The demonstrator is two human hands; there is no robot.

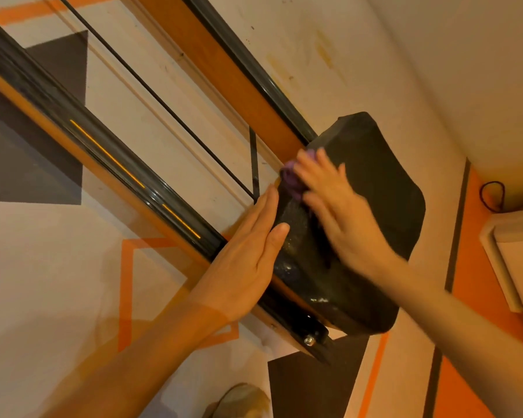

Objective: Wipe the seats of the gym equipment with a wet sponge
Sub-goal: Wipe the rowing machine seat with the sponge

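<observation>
A black padded seat (pixel 384 188) is fixed to a slanted orange and dark metal frame (pixel 151 188). Its lower left part glistens wet. My right hand (pixel 335 203) lies on the pad's upper left area with fingers spread, pressing a purple sponge (pixel 292 179) that shows only past the fingertips. My left hand (pixel 251 251) rests flat, fingers straight, against the pad's left edge beside the frame. The view is tilted and the right hand is slightly blurred.
A thin black cable (pixel 151 92) runs along the frame. A bolt and bracket (pixel 310 339) sit under the seat. Behind is a cream wall with orange and dark shapes, and a white unit (pixel 514 260) hangs at the right.
</observation>
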